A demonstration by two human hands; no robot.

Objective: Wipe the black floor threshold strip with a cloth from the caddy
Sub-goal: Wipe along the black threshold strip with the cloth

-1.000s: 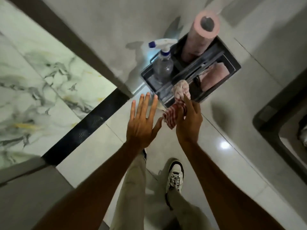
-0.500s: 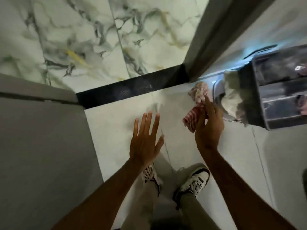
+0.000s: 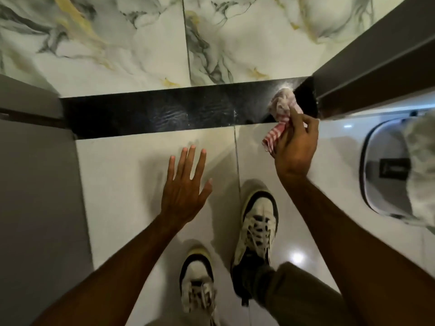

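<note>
The black threshold strip [image 3: 164, 111] runs left to right across the floor between marble tiles and plain pale tiles. My right hand [image 3: 295, 147] grips a bunched red-and-white checked cloth [image 3: 281, 111], whose crumpled end lies over the strip's right end, close to the door frame. Whether the cloth touches the strip I cannot tell. My left hand [image 3: 186, 184] hovers open, fingers spread, over the pale tile just before the strip. The caddy is out of sight.
A dark door frame [image 3: 367, 67] stands at the upper right, a grey wall or door [image 3: 40, 184] on the left. A dark-rimmed white object [image 3: 386, 175] with pale fabric draped over it sits at the right edge. My two sneakers [image 3: 257, 222] stand on the pale tile.
The view has swung away from the caddy and squared up on the strip. My right hand carried the cloth forward to the strip's right end. My left hand stayed open.
</note>
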